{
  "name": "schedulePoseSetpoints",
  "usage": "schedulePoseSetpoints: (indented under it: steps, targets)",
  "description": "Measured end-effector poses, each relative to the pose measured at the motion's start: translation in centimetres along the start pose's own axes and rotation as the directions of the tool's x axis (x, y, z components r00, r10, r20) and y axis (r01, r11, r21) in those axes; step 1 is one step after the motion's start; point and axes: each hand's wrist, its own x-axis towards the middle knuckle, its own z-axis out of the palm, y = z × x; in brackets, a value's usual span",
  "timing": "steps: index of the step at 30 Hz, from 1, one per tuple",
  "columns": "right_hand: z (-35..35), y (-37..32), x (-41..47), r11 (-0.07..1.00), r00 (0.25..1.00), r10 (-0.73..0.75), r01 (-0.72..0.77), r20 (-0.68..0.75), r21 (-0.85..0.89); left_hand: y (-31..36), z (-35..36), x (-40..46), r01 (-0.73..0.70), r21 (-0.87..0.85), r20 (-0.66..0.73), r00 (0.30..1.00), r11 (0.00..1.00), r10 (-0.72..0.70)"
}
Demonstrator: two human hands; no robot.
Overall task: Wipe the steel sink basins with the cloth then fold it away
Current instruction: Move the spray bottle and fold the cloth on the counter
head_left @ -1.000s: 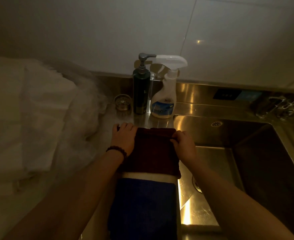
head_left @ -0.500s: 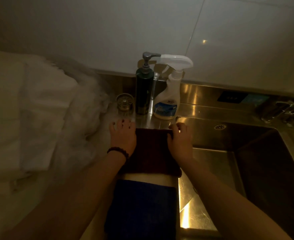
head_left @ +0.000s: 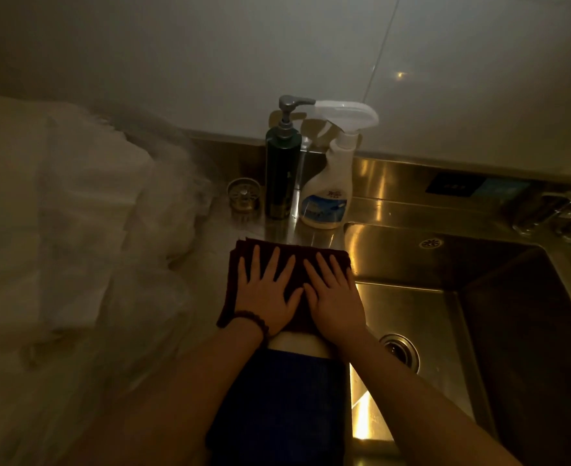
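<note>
**Both palms flat on the folded cloth beside the sink**

Dim, warm light falls over a steel counter (head_left: 279,230) backed by pale wall tiles (head_left: 210,55). At the right lies the steel sink basin (head_left: 411,317), its round drain (head_left: 400,351) showing near the front and a small overflow grille (head_left: 431,243) on the rear wall. A darker second basin (head_left: 529,331) sits further right, and a blurred metal fixture (head_left: 559,213) stands at the far right edge.

On the counter just left of the basin lies the dark maroon cloth (head_left: 287,253), folded into a rectangle with its right edge reaching the basin rim. The left hand (head_left: 265,294) and the right hand (head_left: 336,299) both press flat on top of it, side by side, fingers spread apart and pointing toward the wall, thumbs close together at the middle. Neither hand grips anything. A dark beaded bracelet (head_left: 252,319) circles the left wrist.

Nearer the person, a white strip (head_left: 295,343) shows below the cloth, followed by a blue cloth (head_left: 284,405) that runs down between the 2 forearms.

Behind the maroon cloth stand 2 bottles close together against the backsplash: a dark pump bottle (head_left: 282,173) and a white spray bottle (head_left: 327,196) with a blue label. A small round metal strainer (head_left: 243,196) sits just left of the pump bottle. Crumpled whitish plastic sheeting (head_left: 75,230) fills the left side.
</note>
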Motion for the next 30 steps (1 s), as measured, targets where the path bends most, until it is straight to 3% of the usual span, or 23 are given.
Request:
schedulePoseSetpoints:
  steps: [8,12,21,30]
  targets:
    - [-0.9,0.3,-0.5,0.998,0.996,0.054,-0.052,0.067,-0.026,0.3,0.0,0.0,0.041,-0.041,-0.028,0.999,0.998,-0.042]
    - [-1.7,-0.1,-0.1,0.998,0.989,0.064,-0.064,0.130,0.000,-0.1,-1.2,-0.5,0.050,-0.161,-0.059,0.996,0.986,-0.060]
    - [-4.5,-3.6,-1.5,0.900,0.994,0.109,-0.112,0.031,0.421,-0.3,-3.2,-4.4,0.146,-0.284,-0.112,0.976,0.948,-0.184]
    - [-5.7,-5.2,-4.9,0.871,0.996,0.086,-0.066,-0.019,0.486,0.3,-4.3,-9.3,0.198,-0.393,-0.207,0.933,0.898,-0.296]
